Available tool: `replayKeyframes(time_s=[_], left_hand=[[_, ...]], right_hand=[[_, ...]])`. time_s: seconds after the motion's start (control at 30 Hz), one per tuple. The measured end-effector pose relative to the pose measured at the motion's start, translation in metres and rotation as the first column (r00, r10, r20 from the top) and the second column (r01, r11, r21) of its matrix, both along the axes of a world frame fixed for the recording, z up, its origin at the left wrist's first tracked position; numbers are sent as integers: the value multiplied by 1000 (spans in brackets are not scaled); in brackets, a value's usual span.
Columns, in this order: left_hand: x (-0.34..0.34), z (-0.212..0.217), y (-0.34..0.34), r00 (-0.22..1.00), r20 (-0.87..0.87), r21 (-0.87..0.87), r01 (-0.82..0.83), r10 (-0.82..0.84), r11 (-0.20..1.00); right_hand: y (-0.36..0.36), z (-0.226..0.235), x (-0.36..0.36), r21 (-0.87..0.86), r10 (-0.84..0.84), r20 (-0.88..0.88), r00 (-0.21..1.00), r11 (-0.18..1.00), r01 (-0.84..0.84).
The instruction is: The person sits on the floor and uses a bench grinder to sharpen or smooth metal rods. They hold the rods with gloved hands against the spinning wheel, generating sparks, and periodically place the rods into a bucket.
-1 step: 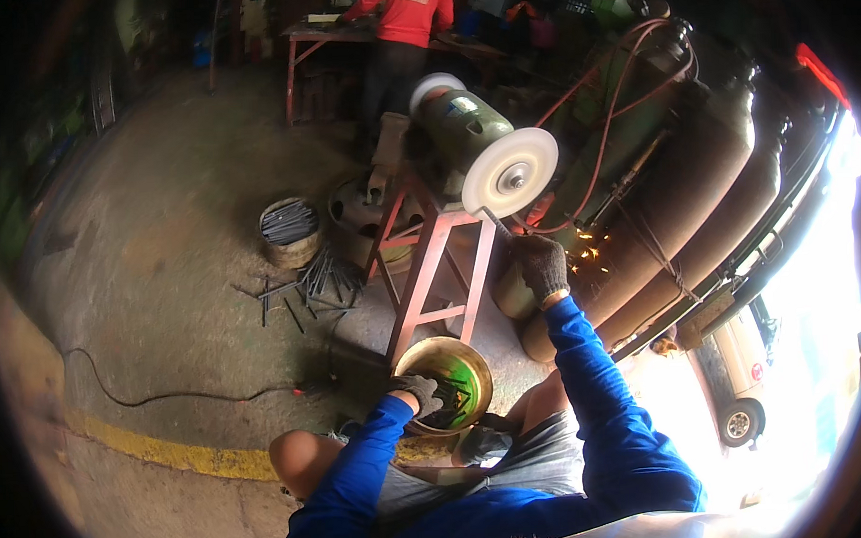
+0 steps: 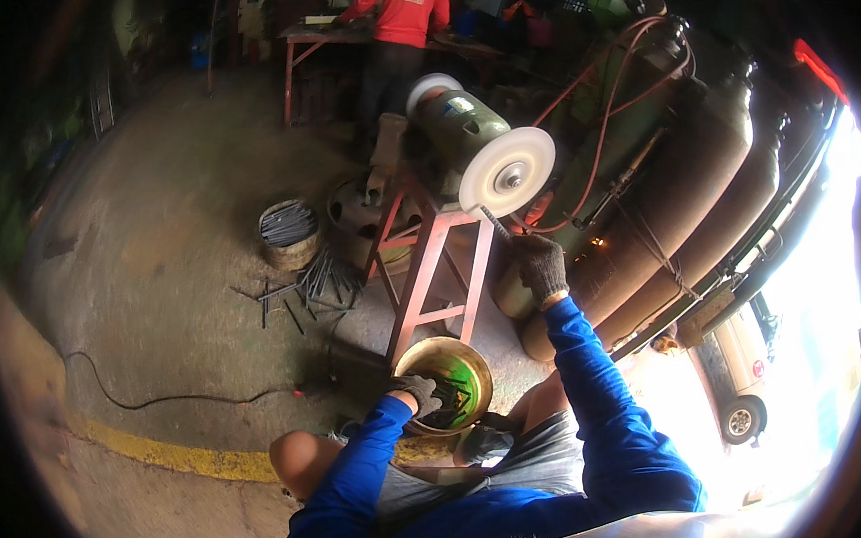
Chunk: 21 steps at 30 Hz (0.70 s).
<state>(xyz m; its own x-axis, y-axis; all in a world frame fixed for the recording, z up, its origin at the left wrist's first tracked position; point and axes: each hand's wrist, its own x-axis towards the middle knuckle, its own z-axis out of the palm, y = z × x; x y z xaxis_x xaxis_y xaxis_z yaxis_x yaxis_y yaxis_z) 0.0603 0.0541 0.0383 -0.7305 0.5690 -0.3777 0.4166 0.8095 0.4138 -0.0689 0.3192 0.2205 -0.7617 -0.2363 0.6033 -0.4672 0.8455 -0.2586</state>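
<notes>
My right hand (image 2: 541,265), in a dark knitted glove, is closed around a short metal rod (image 2: 494,222). The rod slants up from the fingers, and its far end is at the lower edge of the pale grinding wheel (image 2: 489,177). This wheel is on the near end of a green bench grinder (image 2: 463,126), mounted on a red metal stand (image 2: 430,259). Low in front of me, my gloved left hand (image 2: 422,394) reaches over the left rim of a round bucket (image 2: 482,370). Dark short rods (image 2: 447,416) lie inside, by my fingertips, which are too dark to make out.
A tub of rods (image 2: 290,226) and a loose pile of rods (image 2: 328,277) are left of the stand. Tall gas cylinders (image 2: 684,203) with red hoses (image 2: 607,120) lean at right. A cable (image 2: 170,403) crosses the floor. A person in red (image 2: 407,18) stands at a far table (image 2: 289,79).
The sparks beyond my right hand have shrunk to a small glow near the cylinders. Both hands and the rod stay almost where they were.
</notes>
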Motion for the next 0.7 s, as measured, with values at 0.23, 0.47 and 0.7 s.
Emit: replayKeyframes(time_s=[0.23, 0.47, 0.7], left_hand=[[8, -5, -4, 999, 29, -9, 39, -39, 999], [6, -23, 8, 996, 29, -31, 88, -87, 996], [3, -32, 6, 998, 6, -9, 61, -61, 998]], right_hand=[[-34, 38, 72, -912, 472, 288, 833, 400, 89], [-28, 34, 87, -971, 584, 210, 784, 216, 100], [-32, 18, 81, -984, 653, 166, 739, 155, 84]])
